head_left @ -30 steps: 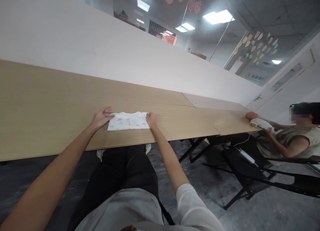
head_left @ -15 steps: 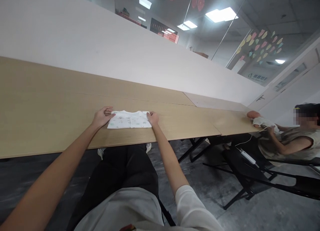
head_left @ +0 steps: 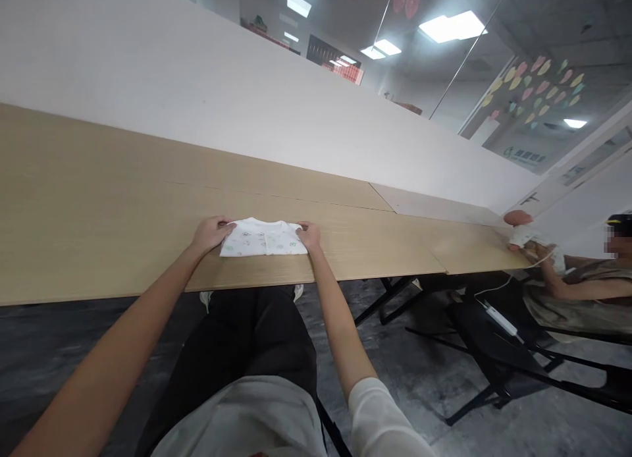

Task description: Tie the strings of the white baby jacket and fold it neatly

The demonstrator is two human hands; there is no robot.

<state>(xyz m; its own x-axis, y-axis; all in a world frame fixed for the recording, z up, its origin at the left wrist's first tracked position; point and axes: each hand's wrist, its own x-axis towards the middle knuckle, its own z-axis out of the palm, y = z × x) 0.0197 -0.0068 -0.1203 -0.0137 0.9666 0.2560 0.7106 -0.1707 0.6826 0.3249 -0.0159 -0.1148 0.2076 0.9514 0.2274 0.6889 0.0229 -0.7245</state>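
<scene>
A small white garment (head_left: 264,240) with a printed pattern lies folded into a flat rectangle near the table's front edge, its neckline on the far side; it looks like a baby shirt. At its left end, my left hand (head_left: 212,234) grips the far corner, thumb on top and fingers beneath or behind. My right hand (head_left: 309,236) pinches the opposite far corner in the same way. The fingertips of both hands are partly hidden by the cloth.
The long wooden table (head_left: 123,226) runs along a white wall (head_left: 197,88). To the right, a seated person (head_left: 582,286) handles a doll (head_left: 523,230) in white clothing. A black folding chair (head_left: 488,338) holds a white power strip (head_left: 501,320) with a cord.
The view has shifted slightly, so everything sits a little further right. Both hands stay at the garment's far corners, and its top edge looks slightly raised. The person at right leans lower.
</scene>
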